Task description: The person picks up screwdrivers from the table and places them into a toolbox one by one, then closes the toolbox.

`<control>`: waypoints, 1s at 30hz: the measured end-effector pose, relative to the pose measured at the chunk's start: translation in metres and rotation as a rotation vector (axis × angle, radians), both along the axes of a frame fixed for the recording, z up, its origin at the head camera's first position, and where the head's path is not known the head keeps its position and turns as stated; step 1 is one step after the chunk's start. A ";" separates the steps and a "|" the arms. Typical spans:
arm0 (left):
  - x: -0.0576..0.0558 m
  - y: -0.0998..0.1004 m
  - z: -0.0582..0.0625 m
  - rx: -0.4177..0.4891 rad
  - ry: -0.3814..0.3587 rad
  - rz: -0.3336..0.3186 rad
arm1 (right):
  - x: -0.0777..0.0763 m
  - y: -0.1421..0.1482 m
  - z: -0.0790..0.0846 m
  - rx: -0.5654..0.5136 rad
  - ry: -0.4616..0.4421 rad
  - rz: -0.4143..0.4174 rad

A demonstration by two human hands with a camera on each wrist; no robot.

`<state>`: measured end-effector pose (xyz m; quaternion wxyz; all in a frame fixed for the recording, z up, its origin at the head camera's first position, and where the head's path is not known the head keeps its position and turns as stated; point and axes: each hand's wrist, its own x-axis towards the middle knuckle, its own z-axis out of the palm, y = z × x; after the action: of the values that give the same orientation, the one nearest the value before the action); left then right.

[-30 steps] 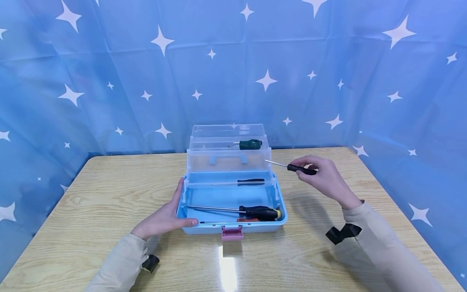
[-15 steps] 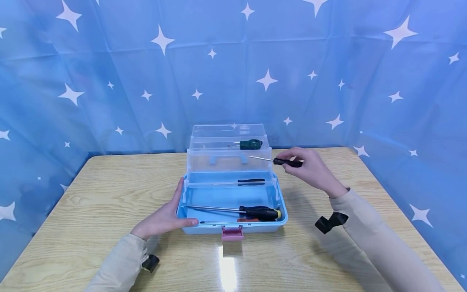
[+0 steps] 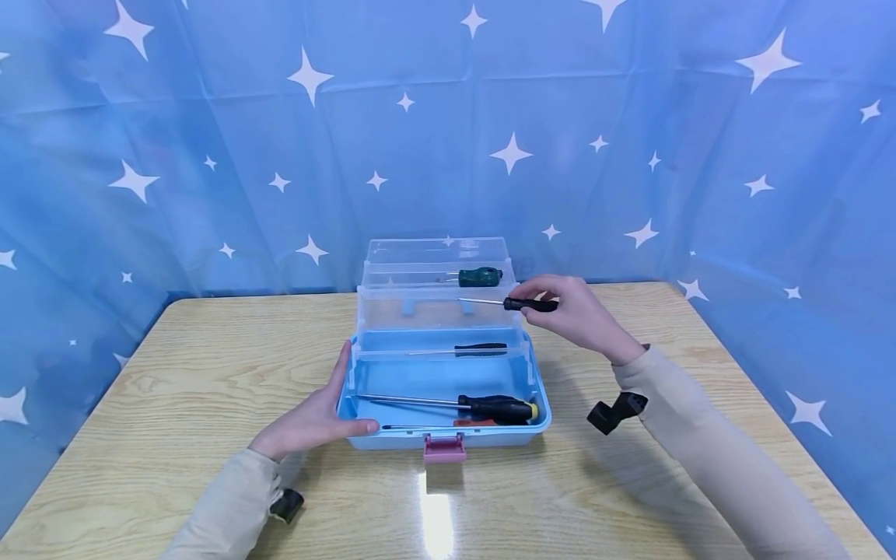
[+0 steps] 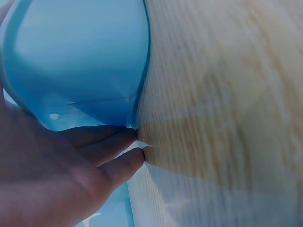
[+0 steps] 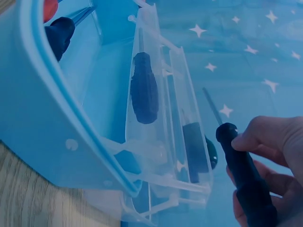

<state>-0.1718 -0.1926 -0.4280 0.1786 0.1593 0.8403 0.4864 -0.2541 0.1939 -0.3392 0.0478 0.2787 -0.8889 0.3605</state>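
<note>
My right hand (image 3: 577, 315) pinches a small black-handled screwdriver (image 3: 535, 305) by its handle, its shaft pointing left in front of the clear upper trays (image 3: 381, 311). In the right wrist view the thumb presses the dark handle (image 5: 246, 175), beside those trays. My left hand (image 3: 311, 424) rests on the front left corner of the blue toolbox (image 3: 392, 441), thumb at the front rim and fingers straight along the side. Inside the box lie a large black-and-yellow screwdriver (image 3: 497, 408) and a red-handled one (image 3: 476, 423). Another black screwdriver (image 3: 483, 350) lies in the lowest clear tray.
A green-handled screwdriver (image 3: 480, 277) sits in a higher clear tray. The pink latch (image 3: 444, 449) hangs at the box's front. The wooden table (image 3: 231, 350) extends around the box, with a blue star-patterned curtain (image 3: 434, 140) behind it.
My right hand has moved left and slightly up with the black screwdriver, from beside the box to the right end of the clear trays. The left hand stays in place.
</note>
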 end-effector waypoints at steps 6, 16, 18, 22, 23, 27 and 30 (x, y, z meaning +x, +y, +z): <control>0.000 -0.001 0.001 0.011 0.017 -0.011 | -0.006 -0.010 -0.003 0.007 -0.024 0.034; -0.001 0.000 -0.001 0.030 0.009 -0.007 | -0.011 -0.023 -0.005 0.026 -0.053 0.090; -0.001 0.000 -0.002 0.026 0.007 -0.005 | -0.013 -0.026 -0.005 0.029 -0.060 0.103; -0.001 0.000 -0.001 0.013 0.004 -0.002 | -0.017 -0.032 -0.006 0.045 -0.076 0.133; -0.001 0.000 -0.001 0.010 0.003 -0.001 | -0.017 -0.033 -0.006 0.048 -0.081 0.141; -0.001 -0.001 -0.001 0.005 0.007 -0.003 | -0.020 -0.039 -0.007 0.052 -0.095 0.162; -0.001 -0.001 -0.001 0.009 0.009 -0.006 | -0.021 -0.043 -0.008 0.054 -0.101 0.175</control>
<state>-0.1729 -0.1935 -0.4291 0.1758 0.1649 0.8384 0.4889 -0.2752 0.1507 -0.3468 -0.0362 0.3381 -0.8718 0.3527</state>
